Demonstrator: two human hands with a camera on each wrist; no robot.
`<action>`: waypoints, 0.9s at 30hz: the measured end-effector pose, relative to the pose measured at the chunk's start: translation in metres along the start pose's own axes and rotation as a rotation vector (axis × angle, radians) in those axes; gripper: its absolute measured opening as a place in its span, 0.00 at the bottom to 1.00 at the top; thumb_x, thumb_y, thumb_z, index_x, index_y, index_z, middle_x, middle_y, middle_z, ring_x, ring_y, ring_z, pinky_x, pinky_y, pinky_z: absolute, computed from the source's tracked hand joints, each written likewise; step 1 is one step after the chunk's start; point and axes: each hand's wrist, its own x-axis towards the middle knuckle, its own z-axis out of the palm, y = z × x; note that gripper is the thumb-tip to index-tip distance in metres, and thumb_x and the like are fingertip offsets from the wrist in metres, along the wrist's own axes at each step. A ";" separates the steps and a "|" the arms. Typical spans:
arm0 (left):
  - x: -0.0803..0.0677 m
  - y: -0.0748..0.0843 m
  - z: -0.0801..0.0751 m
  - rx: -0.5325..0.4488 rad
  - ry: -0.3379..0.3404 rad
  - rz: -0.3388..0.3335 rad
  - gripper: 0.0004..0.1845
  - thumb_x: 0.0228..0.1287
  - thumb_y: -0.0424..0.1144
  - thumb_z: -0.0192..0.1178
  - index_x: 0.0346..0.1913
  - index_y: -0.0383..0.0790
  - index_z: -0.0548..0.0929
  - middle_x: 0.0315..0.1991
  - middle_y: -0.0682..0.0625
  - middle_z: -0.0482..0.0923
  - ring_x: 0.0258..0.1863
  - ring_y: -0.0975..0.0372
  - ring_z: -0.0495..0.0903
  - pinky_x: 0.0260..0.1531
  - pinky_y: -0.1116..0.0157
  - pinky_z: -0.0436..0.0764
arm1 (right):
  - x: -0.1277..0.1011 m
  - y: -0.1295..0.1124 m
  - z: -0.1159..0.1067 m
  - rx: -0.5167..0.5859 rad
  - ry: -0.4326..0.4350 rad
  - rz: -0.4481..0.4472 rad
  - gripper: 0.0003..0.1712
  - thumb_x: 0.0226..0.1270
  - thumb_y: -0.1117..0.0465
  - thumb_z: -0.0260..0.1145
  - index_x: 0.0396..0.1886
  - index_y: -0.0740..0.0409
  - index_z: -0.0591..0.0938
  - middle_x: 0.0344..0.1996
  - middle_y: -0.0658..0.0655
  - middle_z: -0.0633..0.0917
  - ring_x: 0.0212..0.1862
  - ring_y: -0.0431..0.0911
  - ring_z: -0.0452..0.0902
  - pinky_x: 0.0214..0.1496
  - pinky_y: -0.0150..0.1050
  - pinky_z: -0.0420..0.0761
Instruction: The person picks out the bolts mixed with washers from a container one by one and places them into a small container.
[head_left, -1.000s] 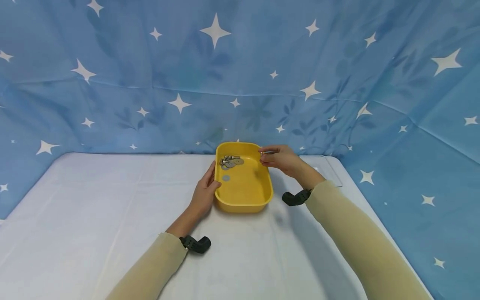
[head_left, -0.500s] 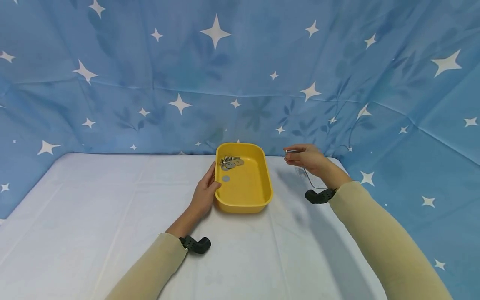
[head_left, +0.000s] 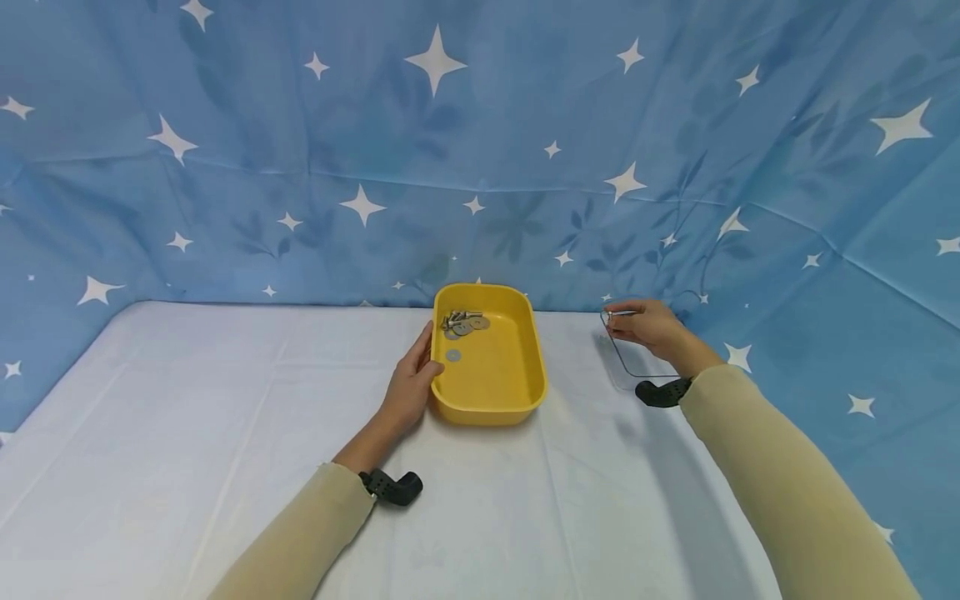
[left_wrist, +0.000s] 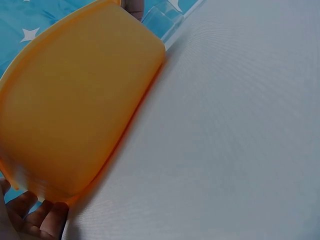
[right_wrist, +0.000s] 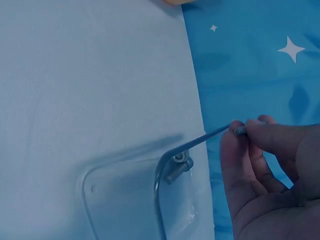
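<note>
— What's closest to the person?

— Two pale yellow sleeves, each with a black wrist strap, over a white table (head_left: 225,417). The left hand (head_left: 408,385) lies against the left side of a yellow tray (head_left: 495,392), thumb up by the rim, fingers relaxed along the outer wall. In the left wrist view the fingertips (left_wrist: 42,220) show under the tray's bottom edge, touching it without clasping it.

— And inside the tray?

— At its far end, a small heap of bolts and washers (head_left: 461,322). One single washer (head_left: 452,356) lies a little nearer, apart from the heap, on the tray floor.

— Where's the right hand?

— Farther back and well to the right of the tray, near the table's far right corner. The right hand (head_left: 651,327) pinches a small bolt (head_left: 619,313) between thumb and fingertips, the other fingers curled in. The right wrist view shows the bolt's (right_wrist: 240,130) end just poking out of the fingers (right_wrist: 265,137).

— What's under it?

— A clear plastic tray (head_left: 626,362) with rounded corners, resting on the table just beside the blue cloth. The bolt is held above its far edge. In the right wrist view one bolt (right_wrist: 177,167) already lies in it, close to the wall.

— And behind everything?

— A blue backdrop (head_left: 480,150) printed with white stars, hanging along the far and right sides of the table.
</note>
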 end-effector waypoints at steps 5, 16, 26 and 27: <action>0.000 -0.001 0.000 -0.002 0.003 -0.006 0.39 0.70 0.34 0.47 0.82 0.53 0.50 0.83 0.56 0.49 0.82 0.60 0.52 0.80 0.57 0.57 | 0.003 0.005 -0.001 0.019 0.037 0.039 0.30 0.79 0.65 0.53 0.77 0.67 0.62 0.74 0.70 0.65 0.48 0.34 0.79 0.73 0.45 0.75; 0.000 0.003 0.001 -0.012 -0.001 -0.005 0.39 0.71 0.32 0.46 0.82 0.52 0.50 0.83 0.56 0.49 0.82 0.59 0.52 0.80 0.57 0.56 | 0.008 0.024 -0.003 -0.131 0.120 0.078 0.28 0.78 0.63 0.55 0.73 0.68 0.68 0.69 0.70 0.72 0.60 0.54 0.78 0.68 0.48 0.79; 0.000 0.002 0.001 -0.028 0.012 -0.003 0.39 0.70 0.32 0.47 0.82 0.53 0.50 0.83 0.57 0.49 0.81 0.60 0.53 0.79 0.58 0.58 | 0.018 0.041 0.001 -0.175 0.224 0.119 0.22 0.73 0.63 0.60 0.63 0.67 0.79 0.50 0.60 0.81 0.37 0.39 0.79 0.45 0.35 0.84; 0.000 0.002 0.001 -0.029 0.012 -0.005 0.39 0.70 0.32 0.47 0.82 0.53 0.50 0.83 0.57 0.49 0.81 0.60 0.53 0.79 0.58 0.58 | 0.019 0.042 0.002 -0.176 0.227 0.122 0.22 0.73 0.63 0.60 0.63 0.67 0.80 0.48 0.59 0.82 0.36 0.38 0.79 0.43 0.33 0.82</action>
